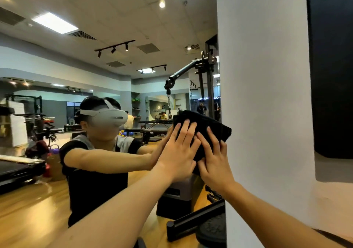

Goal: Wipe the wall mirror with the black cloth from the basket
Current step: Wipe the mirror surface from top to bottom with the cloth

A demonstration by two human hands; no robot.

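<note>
Forearms: two bare arms reaching up and forward from the bottom edge toward the black cloth (205, 133).
Left hand (178, 155): flat, fingers straight and slightly spread, pressing the left part of the cloth against the glass.
Right hand (214, 160): flat too, fingers straight, pressing the cloth's lower right part, just beside the left hand and touching it at the thumb side.
Black cloth: folded, dark, held against the wall mirror (114, 75) at its right edge; upper right corner sticking past that edge over the white wall (267, 94).
Wall mirror: large, left of the cloth; reflecting a wooden floor, ceiling lights and exercise equipment.
Reflection (97, 152): left of the cloth, a person in a dark sleeveless top and white headset, arms stretched toward the cloth.
White wall: right of the cloth, plain.
Dark panel (332, 66): on the wall, well right of the cloth, running up to the top edge.
Black bar (196, 221): below the cloth, slanting along the floor.
</note>
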